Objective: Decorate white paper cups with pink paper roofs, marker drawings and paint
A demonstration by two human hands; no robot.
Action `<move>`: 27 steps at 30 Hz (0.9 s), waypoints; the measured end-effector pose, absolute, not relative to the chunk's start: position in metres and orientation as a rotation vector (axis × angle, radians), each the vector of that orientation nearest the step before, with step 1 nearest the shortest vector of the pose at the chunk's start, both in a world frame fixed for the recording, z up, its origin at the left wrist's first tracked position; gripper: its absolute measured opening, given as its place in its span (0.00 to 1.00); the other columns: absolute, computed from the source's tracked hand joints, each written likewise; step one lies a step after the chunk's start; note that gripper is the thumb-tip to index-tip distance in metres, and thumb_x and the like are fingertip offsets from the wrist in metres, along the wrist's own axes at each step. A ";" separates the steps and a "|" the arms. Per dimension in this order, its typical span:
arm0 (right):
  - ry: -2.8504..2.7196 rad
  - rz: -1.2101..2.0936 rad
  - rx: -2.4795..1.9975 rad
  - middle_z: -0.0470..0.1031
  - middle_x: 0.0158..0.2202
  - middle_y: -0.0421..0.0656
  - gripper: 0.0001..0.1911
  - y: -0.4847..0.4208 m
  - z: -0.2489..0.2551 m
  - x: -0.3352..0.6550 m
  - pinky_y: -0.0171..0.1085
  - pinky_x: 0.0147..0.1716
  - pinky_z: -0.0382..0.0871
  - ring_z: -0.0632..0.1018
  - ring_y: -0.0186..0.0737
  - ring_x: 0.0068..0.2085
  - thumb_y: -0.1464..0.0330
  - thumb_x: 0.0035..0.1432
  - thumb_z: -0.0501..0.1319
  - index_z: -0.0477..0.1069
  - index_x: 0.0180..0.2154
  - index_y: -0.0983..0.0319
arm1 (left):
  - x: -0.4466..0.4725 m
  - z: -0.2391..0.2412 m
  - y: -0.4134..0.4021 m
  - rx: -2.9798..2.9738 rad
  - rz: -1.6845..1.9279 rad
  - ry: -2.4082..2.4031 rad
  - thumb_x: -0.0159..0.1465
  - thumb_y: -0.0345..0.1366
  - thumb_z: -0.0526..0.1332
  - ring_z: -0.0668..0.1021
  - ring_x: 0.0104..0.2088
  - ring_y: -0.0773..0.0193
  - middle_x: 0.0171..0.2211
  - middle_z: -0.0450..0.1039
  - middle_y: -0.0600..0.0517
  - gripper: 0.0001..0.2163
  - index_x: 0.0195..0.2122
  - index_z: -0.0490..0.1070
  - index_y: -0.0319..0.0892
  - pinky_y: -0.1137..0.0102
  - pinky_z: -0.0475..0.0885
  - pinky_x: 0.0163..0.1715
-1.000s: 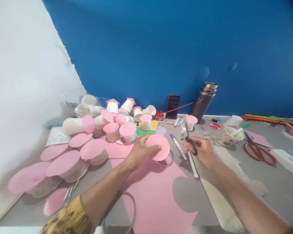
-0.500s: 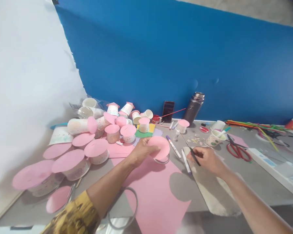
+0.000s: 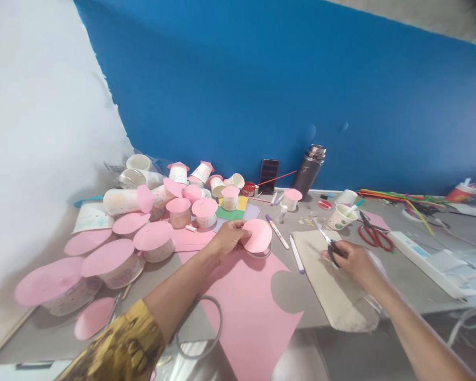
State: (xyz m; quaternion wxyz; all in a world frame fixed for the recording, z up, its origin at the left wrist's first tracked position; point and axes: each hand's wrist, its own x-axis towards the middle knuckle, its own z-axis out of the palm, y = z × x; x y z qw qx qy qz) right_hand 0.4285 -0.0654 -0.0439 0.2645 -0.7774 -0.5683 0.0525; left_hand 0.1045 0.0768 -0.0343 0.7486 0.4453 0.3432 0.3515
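My left hand (image 3: 227,239) pinches a round pink paper disc (image 3: 257,235) just above a clear ring-shaped rim (image 3: 262,253) on the grey table. My right hand (image 3: 351,260) is closed round the black handles of a small pair of scissors (image 3: 326,238), whose blades point up and to the left over a cream cloth (image 3: 331,280). Below both hands lies a large pink paper sheet (image 3: 249,312) with round cut-outs along its right edge.
A heap of paper cups with pink disc lids (image 3: 158,211) fills the left. Two markers (image 3: 277,233), a steel flask (image 3: 309,169), a phone (image 3: 268,175), red scissors (image 3: 375,235), a patterned cup (image 3: 341,217) and coloured pipe cleaners (image 3: 404,198) lie further back. A wire ring (image 3: 202,338) sits near the front edge.
My right hand has swung the scissors down and to the right, from beside the markers onto the cloth. The left hand keeps hold of the pink disc. The view has tilted.
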 end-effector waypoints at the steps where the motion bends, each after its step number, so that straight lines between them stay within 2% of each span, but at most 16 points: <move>1: -1.538 0.294 -1.976 0.77 0.24 0.43 0.18 -0.061 -0.041 0.418 0.37 0.27 0.64 0.76 0.43 0.27 0.51 0.56 0.65 0.74 0.27 0.59 | 0.105 -0.034 0.076 0.984 0.773 0.756 0.44 0.32 0.75 0.80 0.31 0.60 0.31 0.80 0.49 0.16 0.35 0.78 0.36 0.65 0.76 0.32; 4: -1.540 0.567 -1.711 0.78 0.28 0.42 0.17 -0.035 -0.031 0.382 0.36 0.29 0.67 0.75 0.40 0.29 0.53 0.54 0.68 0.77 0.31 0.61 | 0.105 -0.033 0.073 1.022 0.790 0.762 0.45 0.34 0.76 0.78 0.29 0.63 0.30 0.78 0.51 0.17 0.35 0.78 0.36 0.68 0.73 0.31; 7: -1.650 0.455 -1.535 0.82 0.37 0.44 0.20 -0.001 -0.022 0.351 0.37 0.32 0.69 0.75 0.39 0.31 0.61 0.49 0.70 0.79 0.44 0.60 | 0.105 -0.031 0.072 1.032 0.792 0.749 0.46 0.36 0.77 0.77 0.27 0.65 0.29 0.78 0.52 0.17 0.36 0.79 0.36 0.70 0.71 0.29; 9: -1.792 0.420 -1.332 0.81 0.48 0.47 0.24 0.018 -0.020 0.336 0.38 0.36 0.71 0.79 0.44 0.40 0.68 0.48 0.66 0.77 0.50 0.58 | 0.105 -0.032 0.073 1.014 0.792 0.735 0.46 0.37 0.77 0.77 0.27 0.66 0.29 0.78 0.52 0.17 0.36 0.79 0.37 0.71 0.70 0.29; 11: -1.883 0.422 -1.176 0.80 0.51 0.48 0.26 0.028 -0.021 0.324 0.38 0.38 0.72 0.79 0.44 0.43 0.73 0.46 0.62 0.76 0.50 0.58 | 0.105 -0.035 0.075 1.003 0.792 0.740 0.46 0.36 0.77 0.77 0.27 0.65 0.28 0.78 0.52 0.16 0.35 0.79 0.37 0.71 0.70 0.29; 14: -1.881 0.441 -1.146 0.81 0.38 0.43 0.20 0.030 -0.026 0.314 0.37 0.36 0.71 0.77 0.39 0.34 0.75 0.43 0.59 0.76 0.41 0.58 | 0.104 -0.039 0.075 1.064 0.800 0.785 0.48 0.35 0.77 0.76 0.27 0.66 0.29 0.78 0.51 0.16 0.37 0.79 0.37 0.72 0.68 0.28; 16: -1.813 0.468 -1.215 0.77 0.30 0.40 0.11 0.028 -0.030 0.310 0.37 0.34 0.70 0.74 0.37 0.30 0.72 0.46 0.61 0.74 0.36 0.58 | 0.104 -0.038 0.073 1.127 0.816 0.761 0.53 0.40 0.75 0.75 0.27 0.66 0.30 0.77 0.50 0.15 0.37 0.80 0.36 0.72 0.68 0.27; 18: -1.711 0.497 -1.297 0.76 0.28 0.39 0.06 0.027 -0.034 0.309 0.36 0.32 0.69 0.73 0.37 0.28 0.68 0.50 0.64 0.73 0.34 0.58 | 0.102 -0.035 0.069 1.161 0.805 0.661 0.59 0.49 0.72 0.75 0.28 0.65 0.32 0.78 0.48 0.19 0.40 0.80 0.36 0.71 0.70 0.29; 21: -1.600 0.526 -1.357 0.77 0.29 0.41 0.07 0.028 -0.039 0.309 0.36 0.32 0.69 0.73 0.38 0.29 0.64 0.51 0.65 0.71 0.32 0.58 | 0.101 -0.028 0.064 1.236 0.743 0.526 0.59 0.56 0.71 0.79 0.36 0.58 0.39 0.80 0.43 0.26 0.48 0.80 0.37 0.67 0.74 0.33; 24: -1.573 0.605 -1.373 0.76 0.28 0.42 0.08 0.029 -0.043 0.309 0.36 0.30 0.68 0.72 0.37 0.28 0.63 0.51 0.66 0.70 0.32 0.58 | 0.104 -0.027 0.062 1.376 0.784 0.573 0.56 0.46 0.75 0.80 0.44 0.54 0.46 0.81 0.43 0.24 0.51 0.80 0.40 0.66 0.75 0.41; 27: -1.538 0.730 -1.392 0.74 0.26 0.39 0.11 0.029 -0.047 0.310 0.34 0.27 0.65 0.70 0.35 0.27 0.63 0.49 0.68 0.71 0.34 0.59 | 0.109 -0.030 0.063 1.411 0.862 0.685 0.56 0.35 0.74 0.80 0.45 0.55 0.44 0.81 0.46 0.19 0.49 0.80 0.40 0.66 0.74 0.44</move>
